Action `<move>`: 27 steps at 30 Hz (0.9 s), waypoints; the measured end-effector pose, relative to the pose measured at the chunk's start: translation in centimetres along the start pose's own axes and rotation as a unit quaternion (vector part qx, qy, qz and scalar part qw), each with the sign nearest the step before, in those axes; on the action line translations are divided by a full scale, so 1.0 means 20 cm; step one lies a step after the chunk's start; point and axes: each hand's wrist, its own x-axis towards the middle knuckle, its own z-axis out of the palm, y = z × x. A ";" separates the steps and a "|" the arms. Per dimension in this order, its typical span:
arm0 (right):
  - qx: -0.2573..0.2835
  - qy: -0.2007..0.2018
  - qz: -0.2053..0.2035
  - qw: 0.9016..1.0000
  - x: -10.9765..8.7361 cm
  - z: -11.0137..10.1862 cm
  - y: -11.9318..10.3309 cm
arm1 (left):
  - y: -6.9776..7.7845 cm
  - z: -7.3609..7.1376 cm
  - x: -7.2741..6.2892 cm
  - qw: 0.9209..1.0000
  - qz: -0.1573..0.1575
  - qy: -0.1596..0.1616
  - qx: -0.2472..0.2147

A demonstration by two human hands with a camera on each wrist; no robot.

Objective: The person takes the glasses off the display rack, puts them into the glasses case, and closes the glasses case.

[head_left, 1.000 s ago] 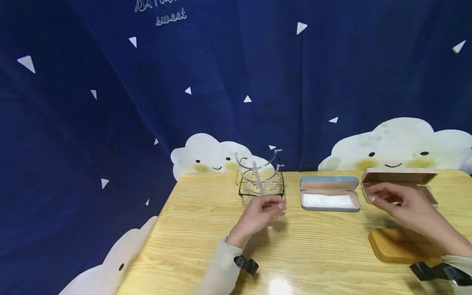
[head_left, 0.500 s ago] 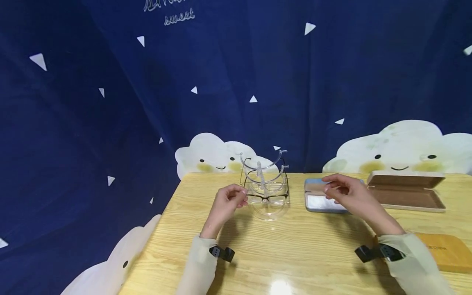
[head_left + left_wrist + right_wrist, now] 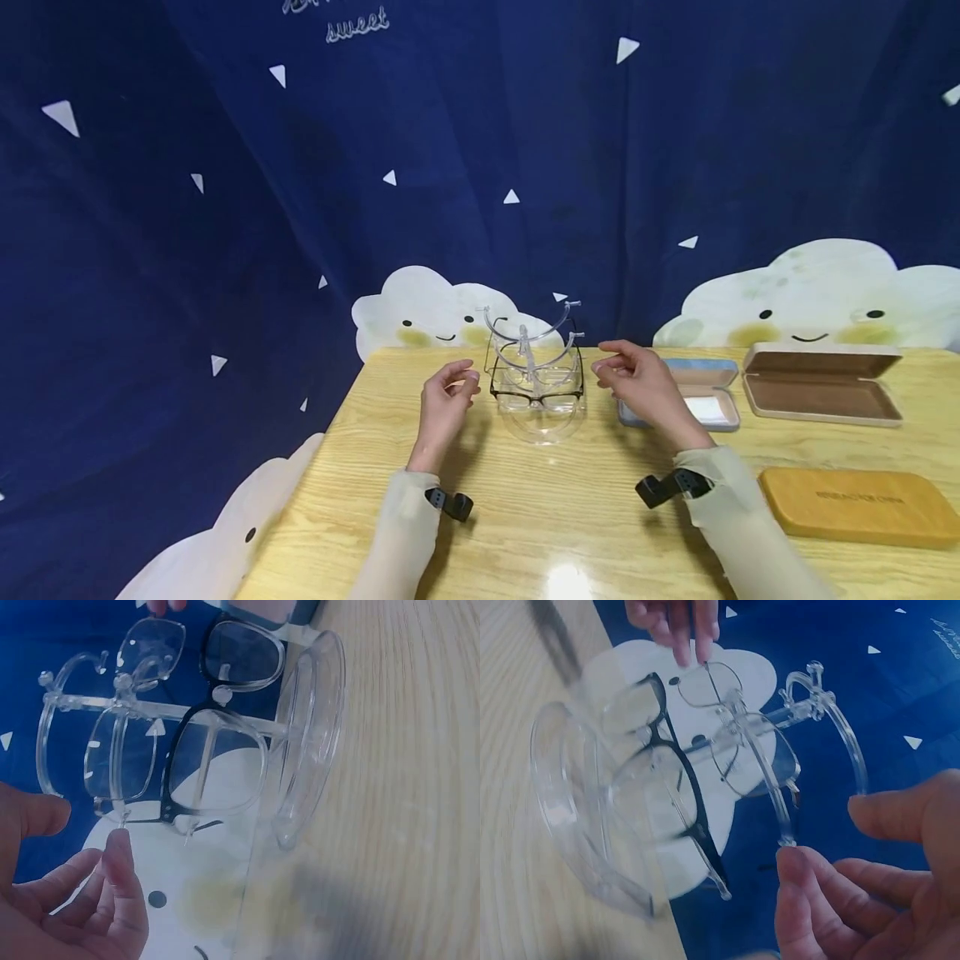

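Note:
A clear plastic display stand rises near the back of the table. Its lower tier bears black-rimmed eyeglasses, and thin-rimmed eyeglasses sit on the tier above. On the stand's left side is my left hand, thumb and fingers apart with nothing between them. My right hand is at the opposite side, its fingers loosely bent and holding nothing. In the right wrist view, its fingertips are right by the end of a stand arm. The left fingertips are likewise close to an arm end.
Right of the stand, a blue eyeglass case lies open with a white cloth inside, partly behind my right hand. A beige case stands open beside it. Nearer lies a closed mustard case. A dark blue curtain hangs behind.
My right hand has swept left from the beige case, past the blue one, to the stand's right side. My left hand has shifted left from the stand's front to its left side.

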 end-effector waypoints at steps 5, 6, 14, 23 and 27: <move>0.041 0.008 0.022 0.999 0.04 0.08 0.00 | 0.00 0.02 0.01 1.000 -0.001 -0.012 -0.007; 0.046 0.009 0.026 0.999 0.04 0.10 0.00 | 0.00 0.03 0.02 1.000 -0.003 -0.016 -0.010; 0.080 0.010 0.034 0.996 0.05 0.18 0.00 | 0.01 0.05 0.03 0.999 -0.001 -0.032 -0.005; 0.091 -0.016 0.038 0.995 0.05 0.20 0.01 | 0.01 0.06 0.02 0.999 -0.006 -0.044 -0.012; 0.090 -0.018 0.034 0.995 0.04 0.19 0.00 | 0.01 0.06 0.02 0.999 -0.012 -0.046 -0.017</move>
